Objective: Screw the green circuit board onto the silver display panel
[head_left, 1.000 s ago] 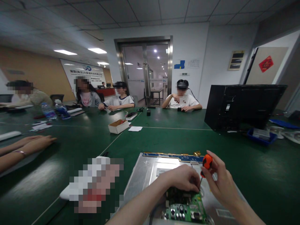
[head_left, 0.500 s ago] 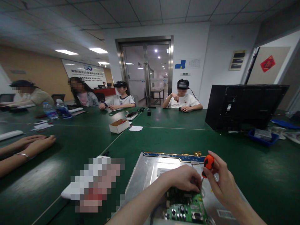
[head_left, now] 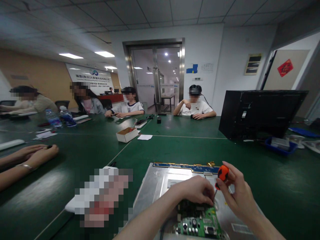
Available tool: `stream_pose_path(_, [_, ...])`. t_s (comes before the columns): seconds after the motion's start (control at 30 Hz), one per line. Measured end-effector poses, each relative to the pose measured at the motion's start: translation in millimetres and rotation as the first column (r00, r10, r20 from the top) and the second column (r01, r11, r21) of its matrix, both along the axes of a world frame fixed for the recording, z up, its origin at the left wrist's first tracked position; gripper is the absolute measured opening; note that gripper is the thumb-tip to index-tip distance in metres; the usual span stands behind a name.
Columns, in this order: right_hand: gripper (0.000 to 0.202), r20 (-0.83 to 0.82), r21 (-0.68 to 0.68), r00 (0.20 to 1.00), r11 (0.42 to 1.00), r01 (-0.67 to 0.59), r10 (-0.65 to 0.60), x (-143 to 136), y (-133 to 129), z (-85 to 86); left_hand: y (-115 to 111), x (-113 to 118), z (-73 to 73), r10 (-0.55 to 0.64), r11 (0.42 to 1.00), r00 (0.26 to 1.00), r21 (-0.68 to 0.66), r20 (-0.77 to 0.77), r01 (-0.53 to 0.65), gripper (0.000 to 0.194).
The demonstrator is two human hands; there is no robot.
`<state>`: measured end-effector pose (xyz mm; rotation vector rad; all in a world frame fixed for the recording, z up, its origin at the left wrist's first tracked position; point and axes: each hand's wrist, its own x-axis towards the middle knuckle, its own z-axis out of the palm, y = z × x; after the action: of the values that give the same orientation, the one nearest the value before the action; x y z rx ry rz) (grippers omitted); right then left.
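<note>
In front of me lies a flat metal panel (head_left: 146,196) with a blue circuit strip (head_left: 175,165) along its far edge. A green circuit board (head_left: 200,221) sits on the near part of it. My right hand (head_left: 240,190) grips the orange and black handle of a screwdriver (head_left: 223,174), which tilts with its thin shaft down toward the board's far right corner. At that corner my left hand (head_left: 197,190) has its fingers pinched by the shaft. Whether they hold the shaft or a small part there is hidden.
A black monitor (head_left: 260,115) stands at the right, near a blue tray (head_left: 281,150). Farther off is a small open box (head_left: 127,135). A blurred-out white and pink item (head_left: 100,196) lies to my left. Another person's hands (head_left: 40,155) rest at the left edge; several people sit across the table.
My hands, the screwdriver and the board look almost unchanged. The other person's hands at the left have shifted slightly.
</note>
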<state>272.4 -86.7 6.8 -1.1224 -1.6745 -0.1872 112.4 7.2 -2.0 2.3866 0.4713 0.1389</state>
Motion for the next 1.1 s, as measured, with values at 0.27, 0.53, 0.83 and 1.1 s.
stream_pose_path(0.27, [0.037,0.004,0.001,1.000,1.000,0.014,-0.014,0.6,-0.3,-0.5,0.3,0.3,-1.0,-0.003,1.000,1.000,0.003,0.003,0.003,0.008])
stream_pose_path(0.53, [0.037,-0.008,-0.009,1.000,1.000,-0.006,0.006,1.0,-0.4,-2.0,0.0,-1.2,-0.5,-0.010,1.000,1.000,0.017,0.015,0.010,0.012])
stream_pose_path(0.83, [0.037,0.015,0.012,1.000,1.000,0.002,-0.002,0.7,-0.5,0.8,0.6,-1.1,-0.5,-0.024,0.999,1.000,0.024,0.007,0.024,0.015])
stream_pose_path(1.1, [0.039,0.071,0.058,0.997,0.998,0.009,-0.013,-1.0,-1.3,7.0,0.3,-2.0,3.2,-0.037,0.999,0.999,0.027,0.002,0.037,0.016])
